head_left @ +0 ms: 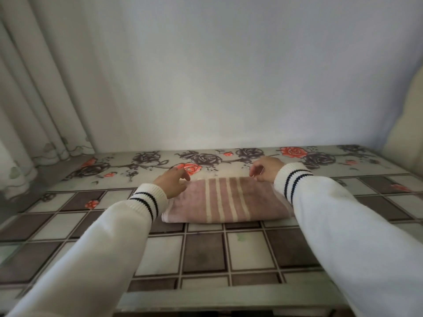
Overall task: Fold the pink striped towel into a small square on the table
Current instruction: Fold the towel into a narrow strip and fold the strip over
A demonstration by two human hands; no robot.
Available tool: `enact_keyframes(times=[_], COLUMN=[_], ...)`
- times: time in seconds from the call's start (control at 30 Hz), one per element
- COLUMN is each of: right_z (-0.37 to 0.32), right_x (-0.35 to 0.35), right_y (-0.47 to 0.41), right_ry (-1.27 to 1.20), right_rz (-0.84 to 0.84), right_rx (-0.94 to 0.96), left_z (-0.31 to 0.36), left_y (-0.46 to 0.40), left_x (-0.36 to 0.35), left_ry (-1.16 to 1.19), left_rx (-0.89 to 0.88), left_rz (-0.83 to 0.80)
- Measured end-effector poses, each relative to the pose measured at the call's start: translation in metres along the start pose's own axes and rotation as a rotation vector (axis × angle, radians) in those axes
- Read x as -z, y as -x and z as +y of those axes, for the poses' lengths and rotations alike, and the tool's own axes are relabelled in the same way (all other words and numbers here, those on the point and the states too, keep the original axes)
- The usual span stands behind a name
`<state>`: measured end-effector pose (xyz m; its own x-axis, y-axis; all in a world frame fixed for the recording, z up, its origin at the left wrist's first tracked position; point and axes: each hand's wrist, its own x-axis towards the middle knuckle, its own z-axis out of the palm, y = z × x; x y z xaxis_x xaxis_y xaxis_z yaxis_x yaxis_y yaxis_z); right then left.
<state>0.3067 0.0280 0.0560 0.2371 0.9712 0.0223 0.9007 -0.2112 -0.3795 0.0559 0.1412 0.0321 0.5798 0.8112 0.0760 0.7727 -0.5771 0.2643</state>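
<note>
The pink striped towel (pixel 226 200) lies folded into a wide rectangle in the middle of the table (pixel 206 250), its pale stripes running from front to back. My left hand (pixel 174 181) rests over the towel's far left corner with its fingers spread and nothing pinched. At the far right corner my right hand (pixel 265 169) hovers with curled, parted fingers, their tips just above the towel's back edge. Both wrists are in white sleeves with dark cuff stripes. The right sleeve covers the towel's right end.
The table wears a cloth with a tile pattern and roses along the back (pixel 206 159). A plain white wall stands right behind it. Curtains (pixel 34 99) hang at the left, and a beige shape (pixel 407 124) sits at the right edge.
</note>
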Motion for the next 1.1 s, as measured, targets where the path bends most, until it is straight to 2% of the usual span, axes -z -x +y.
enact_keyframes(times=[0.33, 0.5, 0.8, 1.1], right_z=[-0.004, -0.003, 0.0, -0.001], right_x=[-0.024, -0.031, -0.04, -0.045], right_y=[0.037, 0.049, 0.048, 0.047], right_ry=[0.046, 0.066, 0.181, 0.308], right_rz=[-0.148, -0.249, -0.274, -0.249], right_rx=[0.046, 0.011, 0.023, 0.06], left_z=[0.015, 0.011, 0.014, 0.015], left_y=[0.035, 0.045, 0.052, 0.056], left_x=[-0.019, -0.022, -0.026, -0.02], left_ry=[0.003, 0.036, -0.02, 0.037], left_rx=[-0.105, -0.089, -0.1, -0.074], left_rz=[-0.104, -0.201, -0.209, -0.309])
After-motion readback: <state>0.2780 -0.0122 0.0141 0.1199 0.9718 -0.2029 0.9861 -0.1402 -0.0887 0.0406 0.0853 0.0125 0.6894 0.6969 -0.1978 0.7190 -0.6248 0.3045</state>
